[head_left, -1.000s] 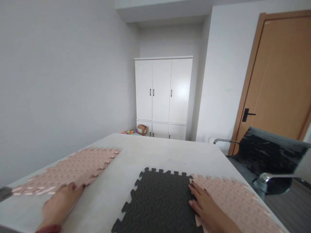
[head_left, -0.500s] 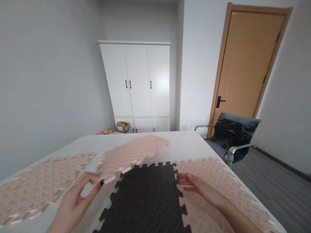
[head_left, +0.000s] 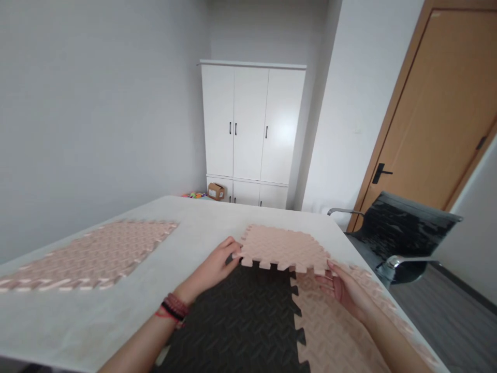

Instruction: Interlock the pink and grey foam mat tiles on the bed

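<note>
Here the left hand pinches the near left corner of a pink interlocking foam tile, and the right hand grips its near right edge, at the centre of the frame. The tile sits at the far edge of a black foam tile joined to a second pink tile. More pink tiles lie on the pale desk at left. Beyond stand a white cabinet, a wooden door and a black chair.

White cabinet, wooden door, black chair, cardboard box.
</note>
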A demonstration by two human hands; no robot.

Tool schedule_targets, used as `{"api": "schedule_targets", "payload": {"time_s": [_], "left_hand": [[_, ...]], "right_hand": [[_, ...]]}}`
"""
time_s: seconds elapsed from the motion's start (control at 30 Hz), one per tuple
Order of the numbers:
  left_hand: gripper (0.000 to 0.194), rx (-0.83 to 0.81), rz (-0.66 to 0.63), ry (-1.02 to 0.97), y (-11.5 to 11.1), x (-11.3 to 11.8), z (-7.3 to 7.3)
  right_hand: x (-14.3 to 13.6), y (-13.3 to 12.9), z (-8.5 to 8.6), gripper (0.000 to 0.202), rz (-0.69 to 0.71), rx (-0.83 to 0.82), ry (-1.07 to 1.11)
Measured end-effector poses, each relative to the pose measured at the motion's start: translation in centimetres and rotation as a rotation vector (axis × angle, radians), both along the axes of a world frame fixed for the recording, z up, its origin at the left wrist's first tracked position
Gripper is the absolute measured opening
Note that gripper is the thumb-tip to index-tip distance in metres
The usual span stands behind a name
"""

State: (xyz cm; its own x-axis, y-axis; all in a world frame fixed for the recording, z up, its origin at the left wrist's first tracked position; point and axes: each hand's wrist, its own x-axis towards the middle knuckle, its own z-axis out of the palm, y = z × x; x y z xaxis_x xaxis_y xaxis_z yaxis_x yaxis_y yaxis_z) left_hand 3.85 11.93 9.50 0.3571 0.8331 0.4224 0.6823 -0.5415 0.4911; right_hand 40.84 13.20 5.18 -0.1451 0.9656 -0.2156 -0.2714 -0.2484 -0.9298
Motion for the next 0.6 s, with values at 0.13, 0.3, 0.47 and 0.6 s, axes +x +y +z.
{"api": "schedule_targets", "payload": {"time_s": [0.13,0.3,0.47,0.6], "left_hand": [[0.021,0.019,0.076,0.036,4.1,-4.4,-0.3],[0.025,-0.054,0.160,0.139,8.5,-8.8,-3.6],[0.020,-0.137,0.261,0.252,10.8,-10.3,-7.0],[0.022,-0.158,0.322,0.353,11.7,-9.9,-8.2]], "right_hand": [[-3.1,5.5,-0.1,0.034,0.042,0.141,-0.275],[-7.6,11.6,-2.2,0.038,-0.018,0.241,-0.700],[-9.9,13.4,-4.9,0.035,-0.018,0.315,-0.953],[-9.5,14.1,-6.1,0.038,-0.026,0.321,-1.075]]}}
